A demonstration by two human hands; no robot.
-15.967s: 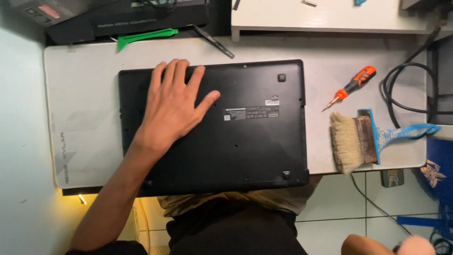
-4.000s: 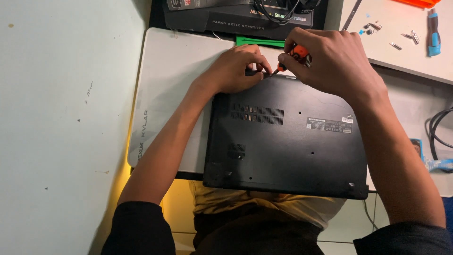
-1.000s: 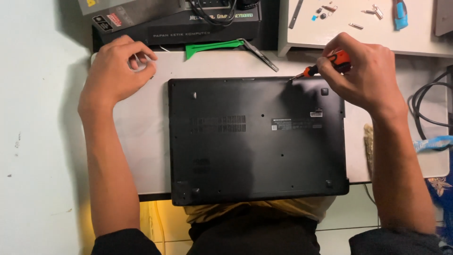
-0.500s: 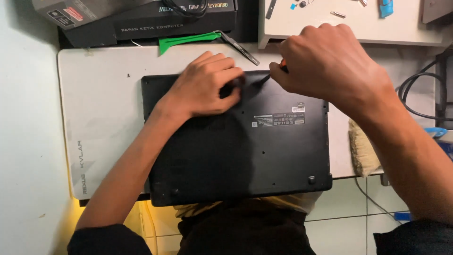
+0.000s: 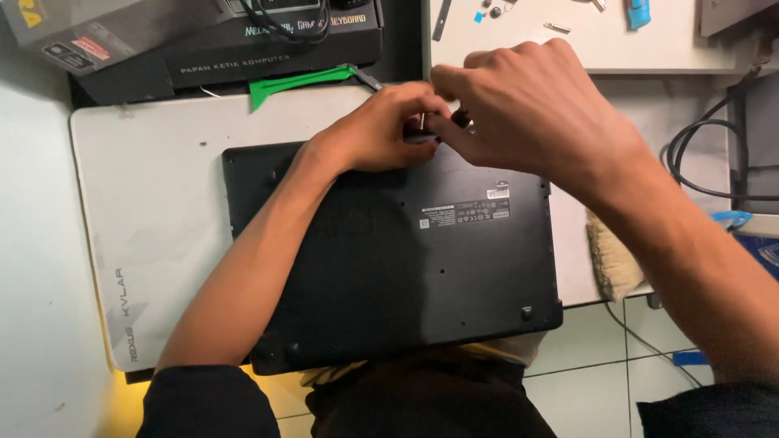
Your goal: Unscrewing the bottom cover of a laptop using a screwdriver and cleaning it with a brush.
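The black plastic laptop, lying underside up (image 5: pixel 406 259), rested on the pale rectangular work mat (image 5: pixel 154 219), its base cover in place, so by all appearances the work along its 12 o'clock edge was at an early stage. There the left hand (image 5: pixel 377 130) curled on a small dark part, while the right hand (image 5: pixel 527 105) closed round a slim tool that was mostly hidden. A white rectangular label (image 5: pixel 464 215) sat at 2 o'clock on the cover, with a long black cardboard box (image 5: pixel 268 45) and a green plastic pry tool (image 5: pixel 300 81) toward 11 o'clock.
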